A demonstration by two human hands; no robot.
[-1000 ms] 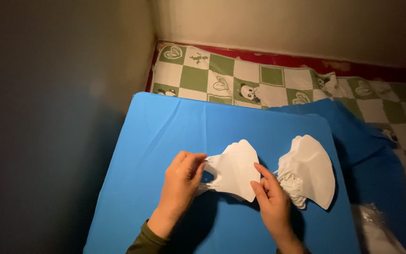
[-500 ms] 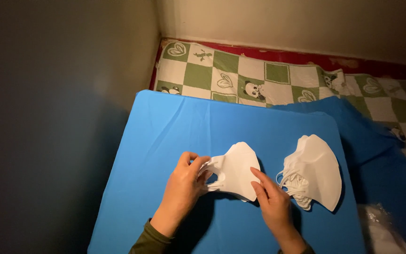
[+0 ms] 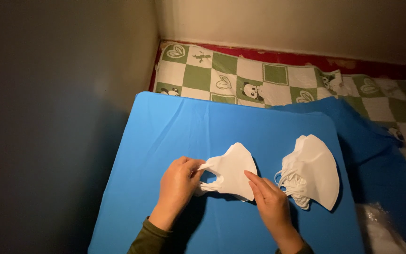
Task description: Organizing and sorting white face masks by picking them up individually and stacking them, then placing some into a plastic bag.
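Mask (image 3: 231, 174) | left hand (image 3: 177, 186) pinches loop | right hand (image 3: 271, 204) presses

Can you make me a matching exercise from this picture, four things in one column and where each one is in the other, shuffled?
Things:
1. single white mask
2. stack of white masks
3. blue cloth
4. checked mat

Places:
A. beyond the blue surface, by the wall
B. held between both hands
C. lying to the right of the hands
D. spread under the masks

Pairs: 1-B, 2-C, 3-D, 4-A
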